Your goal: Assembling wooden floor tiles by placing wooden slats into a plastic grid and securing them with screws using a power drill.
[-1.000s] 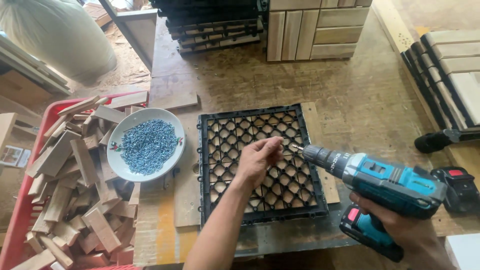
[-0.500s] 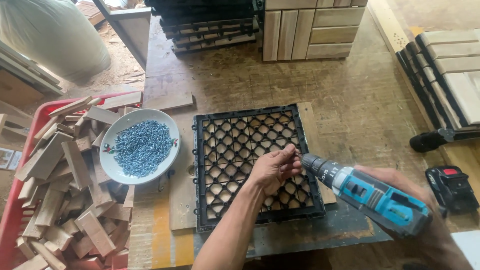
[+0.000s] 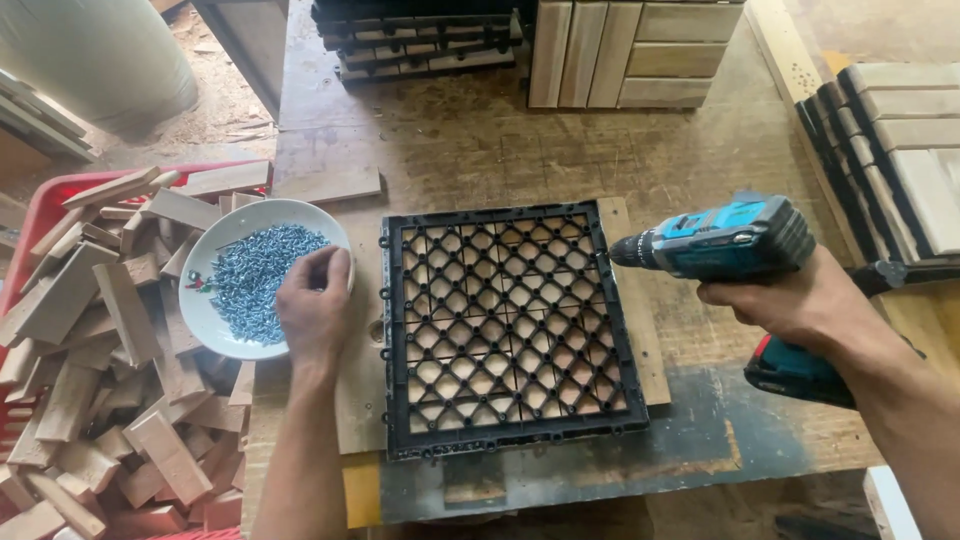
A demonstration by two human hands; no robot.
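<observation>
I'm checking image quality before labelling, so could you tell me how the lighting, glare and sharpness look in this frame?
Head view: soft, even daylight with faint shadows; the black plastic grid and cordless drill are sharp; the white bowl of screws is bright without glare; the left hand shows no noticeable blur.

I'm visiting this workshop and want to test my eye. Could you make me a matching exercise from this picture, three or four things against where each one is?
Things:
1. Screws
2. Cordless drill
3. Black plastic grid
4. Wooden offcuts

Places:
A. Piled in the red crate at the left edge
B. Lying flat on the workbench, mid-picture
C. Heaped in the white bowl, under the left hand
D. Gripped in the right hand, tip towards the grid

Pairs: 1-C, 2-D, 3-B, 4-A
</observation>
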